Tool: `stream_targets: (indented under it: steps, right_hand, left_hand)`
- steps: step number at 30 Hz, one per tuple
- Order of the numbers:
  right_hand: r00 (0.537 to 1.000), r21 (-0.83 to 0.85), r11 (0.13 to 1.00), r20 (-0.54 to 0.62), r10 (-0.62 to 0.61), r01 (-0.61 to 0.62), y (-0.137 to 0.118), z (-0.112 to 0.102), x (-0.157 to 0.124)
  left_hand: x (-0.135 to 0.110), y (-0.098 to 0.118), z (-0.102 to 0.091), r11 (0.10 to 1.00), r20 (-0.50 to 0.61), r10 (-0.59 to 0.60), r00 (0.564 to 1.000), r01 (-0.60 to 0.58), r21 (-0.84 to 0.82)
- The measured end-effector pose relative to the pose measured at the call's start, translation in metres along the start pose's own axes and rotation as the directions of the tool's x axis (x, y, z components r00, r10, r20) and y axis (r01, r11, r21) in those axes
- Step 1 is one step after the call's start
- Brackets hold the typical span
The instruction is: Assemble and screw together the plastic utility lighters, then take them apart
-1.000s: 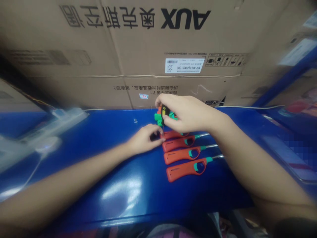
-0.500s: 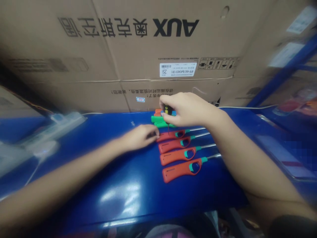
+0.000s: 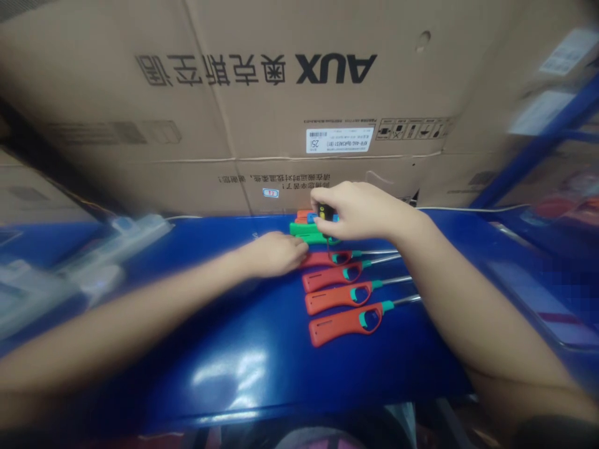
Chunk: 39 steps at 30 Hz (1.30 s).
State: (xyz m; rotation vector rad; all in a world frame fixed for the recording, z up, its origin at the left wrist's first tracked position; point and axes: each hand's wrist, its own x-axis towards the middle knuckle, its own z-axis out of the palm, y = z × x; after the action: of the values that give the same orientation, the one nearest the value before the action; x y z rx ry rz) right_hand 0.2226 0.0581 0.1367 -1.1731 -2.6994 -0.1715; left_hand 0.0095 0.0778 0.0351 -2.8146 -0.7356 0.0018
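Several orange long-nosed lighters with teal triggers lie side by side on a blue table point(image 3: 224, 349); the nearest orange lighter point(image 3: 344, 324) is in front. Behind them lie green lighters point(image 3: 306, 231). My right hand point(image 3: 360, 209) is closed around a small black and yellow screwdriver point(image 3: 324, 212), whose thin tip points down at the rearmost orange lighter point(image 3: 327, 257). My left hand point(image 3: 276, 252) is curled with its fingertips pressed on the handle end of that same lighter.
A large brown cardboard box point(image 3: 290, 106) printed AUX stands right behind the lighters. A white power strip point(image 3: 116, 240) with a cable lies blurred at the left. Blue shelf posts point(image 3: 538, 146) rise at the right.
The view shifted slightly. My right hand with the screwdriver lowered a little toward the rearmost orange lighter. My left hand closed up against that lighter's handle end.
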Motion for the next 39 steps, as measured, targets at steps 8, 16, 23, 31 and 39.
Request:
stream_targets:
  steps: [8,16,23,31,39]
  right_hand:
    - [1.000,0.004,1.000,0.014,-0.008,0.008,0.001,-0.001,0.000]
    - [1.000,0.031,0.999,0.007,0.015,-0.015,0.004,-0.003,-0.002]
    - [1.000,0.031,0.999,0.011,0.009,-0.010,0.004,-0.003,-0.002]
    - [0.999,0.017,1.000,-0.033,-0.002,0.003,0.005,-0.003,-0.001]
    - [0.983,-0.004,0.999,-0.178,-0.051,0.051,0.004,0.002,0.002]
  left_hand:
    - [0.004,-0.003,-0.009,0.987,-0.088,-0.119,0.989,0.108,-0.119]
    - [-0.019,-0.073,-0.003,0.776,-0.021,-0.532,0.847,0.477,-0.412]
    - [-0.049,-0.105,0.037,0.634,0.043,-0.665,0.746,0.594,-0.496]
    - [-0.056,-0.096,0.040,0.619,-0.101,-0.717,0.689,0.565,-0.546]
    - [-0.026,-0.034,0.029,0.732,-0.174,-0.497,0.850,0.304,-0.609]
